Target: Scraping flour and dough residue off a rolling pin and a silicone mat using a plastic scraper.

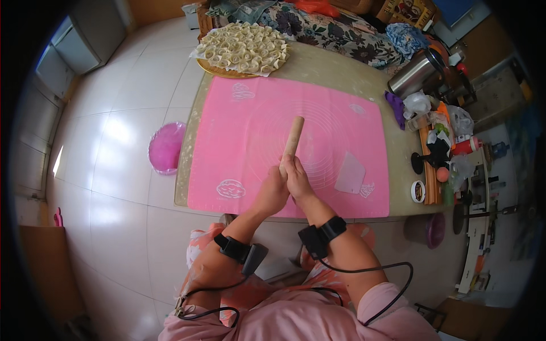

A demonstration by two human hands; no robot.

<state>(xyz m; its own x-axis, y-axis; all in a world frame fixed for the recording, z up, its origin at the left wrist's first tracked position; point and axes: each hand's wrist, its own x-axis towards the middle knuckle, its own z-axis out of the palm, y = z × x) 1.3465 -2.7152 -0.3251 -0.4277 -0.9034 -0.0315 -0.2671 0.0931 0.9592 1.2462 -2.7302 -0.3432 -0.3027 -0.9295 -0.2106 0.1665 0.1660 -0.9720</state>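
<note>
A wooden rolling pin (294, 135) is held tilted up over a pink silicone pastry mat (226, 140). My left hand (273, 189) is closed around its lower end. My right hand (298, 177) presses against the same end from the right, its fingers along the wood; the pin's bottom tip is hidden between my hands. To the right of my hands, a pale flat dough scraper (351, 174) lies on the mat. Beyond the mat's far left corner, many rose-shaped pieces of dough (245, 47) stand on a white sheet over a round wooden tray (230, 73).
A steel kettle (416, 74), a purple cloth (395, 108), plastic bags (417, 104) and a round white lid (418, 192) crowd the table's right side. A pink lined bin (166, 148) stands on the floor left of the table. Behind the table is a floral-covered sofa (332, 34).
</note>
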